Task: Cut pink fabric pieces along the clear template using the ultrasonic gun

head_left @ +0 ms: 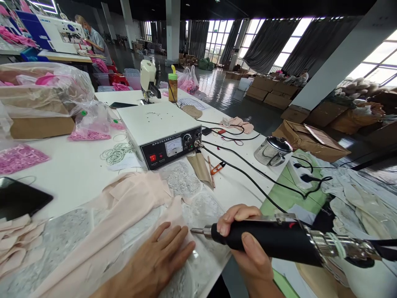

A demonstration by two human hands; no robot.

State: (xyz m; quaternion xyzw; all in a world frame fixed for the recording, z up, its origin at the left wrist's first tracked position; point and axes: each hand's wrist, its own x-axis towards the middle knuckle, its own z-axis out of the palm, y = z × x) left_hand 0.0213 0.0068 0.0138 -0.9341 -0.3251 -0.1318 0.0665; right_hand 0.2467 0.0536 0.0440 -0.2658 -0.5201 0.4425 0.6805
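Note:
My left hand [158,258] lies flat with spread fingers on thin pale pink fabric [124,231]. Under the fabric is a clear, grey-speckled sheet [72,234]. In my right hand [248,244] is a black handheld ultrasonic welder [273,240], held level with its thin metal tip pointing left. That tip is close to my left fingertips, just above the fabric; whether it touches cannot be made out. A cable runs from the tool's back end. Small cut pieces of pale fabric [18,244] lie at the far left.
A control box [161,132] with a dial stands mid-table, its black cables [248,178] crossing rightward. Orange thread snips [218,167], a metal mug [273,151], a phone [23,198] and bags of pink pieces [89,128] surround it. Another person [96,41] sits at a sewing machine.

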